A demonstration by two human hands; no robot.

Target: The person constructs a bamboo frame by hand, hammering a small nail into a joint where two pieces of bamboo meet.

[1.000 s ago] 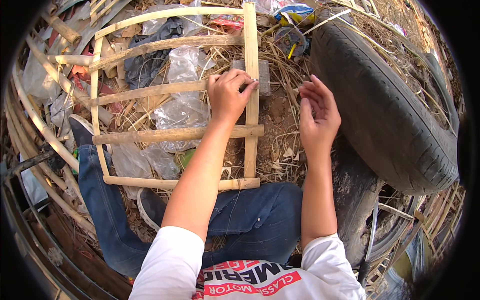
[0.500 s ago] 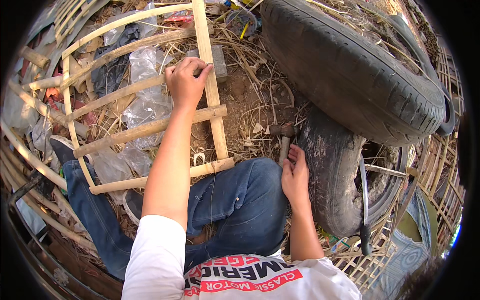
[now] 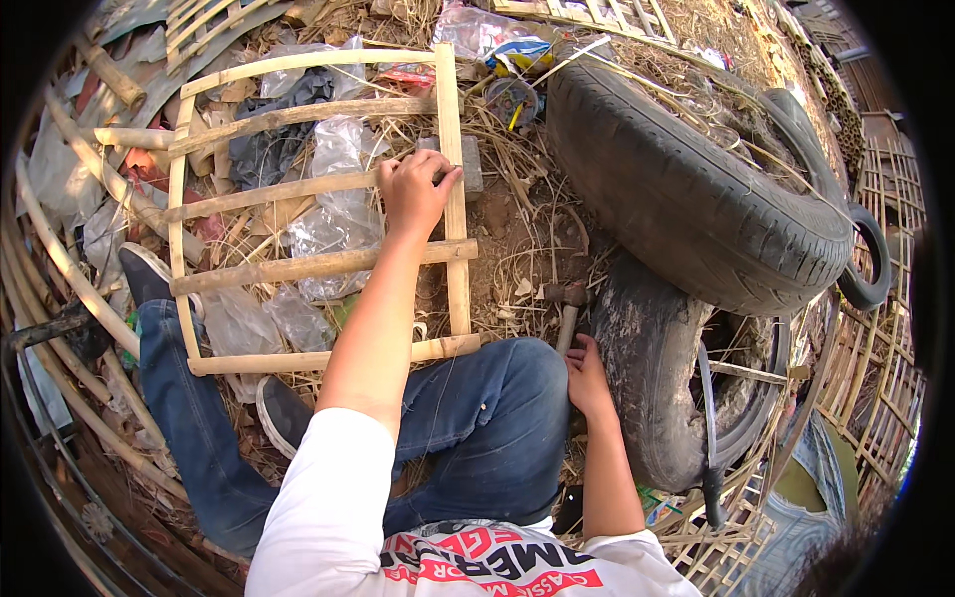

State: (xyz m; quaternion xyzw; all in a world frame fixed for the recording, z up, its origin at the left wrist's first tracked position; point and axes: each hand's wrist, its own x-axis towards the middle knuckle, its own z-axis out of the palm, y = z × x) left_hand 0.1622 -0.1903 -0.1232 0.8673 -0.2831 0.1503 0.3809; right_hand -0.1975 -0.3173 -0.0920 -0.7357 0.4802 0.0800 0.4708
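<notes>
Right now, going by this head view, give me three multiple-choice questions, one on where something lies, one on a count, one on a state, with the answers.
1. Where does the hammer lie?
A. on the bamboo frame
B. on the ground between the knee and the tyres
C. on top of the big tyre

2. How many crosswise slats does the bamboo frame have?
A. two
B. five
C. nine

3. What is the left hand doing?
A. pressing on the frame
B. hanging free
C. holding a bottle

Answers: 1 B, the right hand reaches its handle beside the tyre. 2 B, five slats cross it. 3 A, the fingers rest on a slat at the right rail.
</notes>
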